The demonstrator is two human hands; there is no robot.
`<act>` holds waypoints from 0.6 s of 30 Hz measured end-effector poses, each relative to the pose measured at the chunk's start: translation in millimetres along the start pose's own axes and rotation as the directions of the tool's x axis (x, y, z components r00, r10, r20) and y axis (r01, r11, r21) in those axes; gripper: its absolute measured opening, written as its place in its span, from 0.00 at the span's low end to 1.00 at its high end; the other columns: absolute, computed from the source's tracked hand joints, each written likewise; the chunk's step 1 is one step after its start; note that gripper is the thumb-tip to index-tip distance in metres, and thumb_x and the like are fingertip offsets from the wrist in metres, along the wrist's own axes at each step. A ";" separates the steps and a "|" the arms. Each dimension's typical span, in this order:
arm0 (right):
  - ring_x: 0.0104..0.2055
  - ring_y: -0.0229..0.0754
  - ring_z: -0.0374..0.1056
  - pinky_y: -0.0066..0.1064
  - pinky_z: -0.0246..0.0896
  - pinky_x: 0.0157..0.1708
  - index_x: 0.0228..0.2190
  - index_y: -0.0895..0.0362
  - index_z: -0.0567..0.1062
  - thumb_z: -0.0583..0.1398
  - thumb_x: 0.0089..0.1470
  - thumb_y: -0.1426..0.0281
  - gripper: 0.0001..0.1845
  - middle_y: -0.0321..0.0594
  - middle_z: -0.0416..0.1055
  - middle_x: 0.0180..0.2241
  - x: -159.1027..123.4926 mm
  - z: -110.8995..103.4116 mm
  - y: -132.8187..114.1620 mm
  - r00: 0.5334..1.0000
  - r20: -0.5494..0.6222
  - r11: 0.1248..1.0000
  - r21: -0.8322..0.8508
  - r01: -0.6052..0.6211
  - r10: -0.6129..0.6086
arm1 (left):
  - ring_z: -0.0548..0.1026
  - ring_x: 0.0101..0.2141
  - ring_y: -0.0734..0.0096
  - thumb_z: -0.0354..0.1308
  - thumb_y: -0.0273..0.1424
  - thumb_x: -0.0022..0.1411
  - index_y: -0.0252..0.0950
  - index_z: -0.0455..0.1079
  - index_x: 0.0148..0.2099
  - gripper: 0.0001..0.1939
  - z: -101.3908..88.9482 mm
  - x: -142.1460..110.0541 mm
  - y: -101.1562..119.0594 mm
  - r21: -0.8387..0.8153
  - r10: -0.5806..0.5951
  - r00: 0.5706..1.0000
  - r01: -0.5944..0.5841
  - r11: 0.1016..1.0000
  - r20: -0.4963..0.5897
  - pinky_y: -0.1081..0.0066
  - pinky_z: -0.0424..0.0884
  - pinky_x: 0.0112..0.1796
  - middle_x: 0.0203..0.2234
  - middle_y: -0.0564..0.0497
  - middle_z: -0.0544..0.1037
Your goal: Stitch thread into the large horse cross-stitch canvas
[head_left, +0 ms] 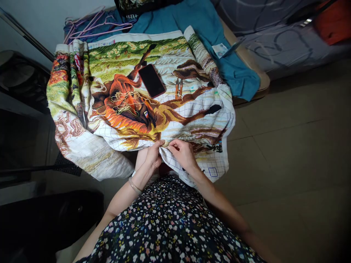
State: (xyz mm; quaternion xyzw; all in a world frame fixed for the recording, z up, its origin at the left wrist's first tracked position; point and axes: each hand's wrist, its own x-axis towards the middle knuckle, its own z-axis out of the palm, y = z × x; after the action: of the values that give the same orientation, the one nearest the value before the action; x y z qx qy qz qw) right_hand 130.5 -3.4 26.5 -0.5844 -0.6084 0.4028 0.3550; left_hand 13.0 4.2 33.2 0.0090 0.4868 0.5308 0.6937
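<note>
Gridded embroidery cloth (pixel 153 109) is pinched at its near edge by left hand (pixel 151 155) and right hand (pixel 183 152) fingers.

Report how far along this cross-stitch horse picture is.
Done: most of the embroidery cloth is filled with colour, horse and meadow included. In hand: left hand and right hand pinch the near edge together. Left: bare printed grid along the near and right border.

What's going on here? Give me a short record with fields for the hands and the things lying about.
left hand: pinches the near edge of the embroidered cloth
right hand: pinches the same edge, beside the left
on the cloth: phone, small scissors, tangle of thread
behind: blue cloth, pink hangers
</note>
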 end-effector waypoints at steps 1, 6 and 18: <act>0.26 0.38 0.69 0.28 0.61 0.29 0.25 0.56 0.75 0.58 0.51 0.70 0.07 0.38 0.75 0.24 0.3 1.6 1.1 1.000 -0.010 1.000 0.007 -0.001 0.001 | 0.78 0.35 0.64 0.63 0.24 0.41 0.33 0.69 0.31 0.11 -0.2 0.4 0.2 0.004 -0.008 1.000 0.008 1.000 -0.009 0.66 0.70 0.42 0.26 0.49 0.78; 0.25 0.38 0.68 0.28 0.62 0.28 0.25 0.57 0.76 0.58 0.50 0.69 0.07 0.38 0.75 0.24 0.7 6.1 2.4 0.999 -0.042 0.999 0.042 -0.029 0.030 | 0.78 0.33 0.65 0.64 0.23 0.41 0.33 0.69 0.31 0.11 -0.8 2.2 0.4 -0.009 -0.022 0.999 0.022 1.000 -0.031 0.66 0.70 0.42 0.25 0.50 0.77; 0.18 0.36 0.63 0.27 0.58 0.21 0.24 0.58 0.76 0.59 0.48 0.68 0.08 0.37 0.72 0.19 -1.3 8.1 -7.4 0.992 -0.056 0.983 0.155 -0.102 0.112 | 0.72 0.25 0.73 0.62 0.24 0.41 0.34 0.68 0.29 0.09 0.0 1.9 1.3 0.009 -0.012 1.000 0.012 1.000 -0.009 0.70 0.69 0.38 0.21 0.54 0.73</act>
State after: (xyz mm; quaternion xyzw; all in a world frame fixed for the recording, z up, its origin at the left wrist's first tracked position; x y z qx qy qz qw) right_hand 120.1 -5.3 29.9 -0.6003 -0.5320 0.4473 0.3956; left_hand 12.0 6.1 32.6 0.0069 0.4924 0.5243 0.6947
